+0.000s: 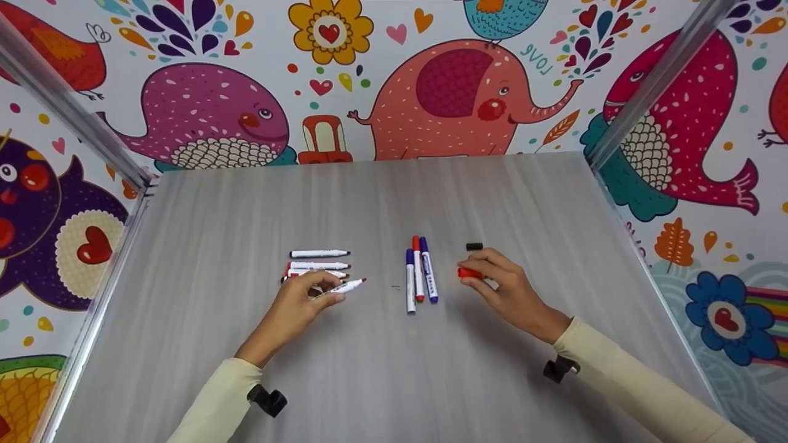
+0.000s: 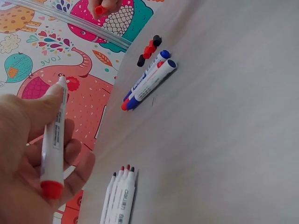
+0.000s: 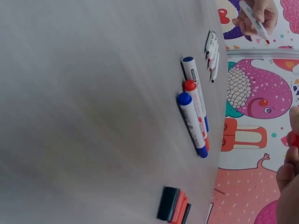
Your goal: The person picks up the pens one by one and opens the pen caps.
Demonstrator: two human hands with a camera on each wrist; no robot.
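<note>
My left hand [image 1: 301,304] pinches an uncapped red marker [image 1: 348,287], with its white barrel and red end [image 2: 51,189] in plain sight in the left wrist view. Its tip points to the right in the head view. Thumb and fingers of my right hand [image 1: 508,295] grip a red marker cap [image 2: 100,10], held apart from the marker. Just beside the left hand lie several uncapped white markers [image 1: 319,253], side by side with dark and red tips. The right hand covers part of a row of loose caps, whose black cap [image 1: 474,246] shows beyond it.
Between the hands lie two blue-capped markers [image 1: 429,271] and a red-capped marker [image 1: 418,271], close together. Loose black and red caps [image 3: 178,207] stand in a row on the grey table [image 1: 369,381]. A patterned wall [image 1: 345,92] and metal posts [image 1: 662,80] edge the table.
</note>
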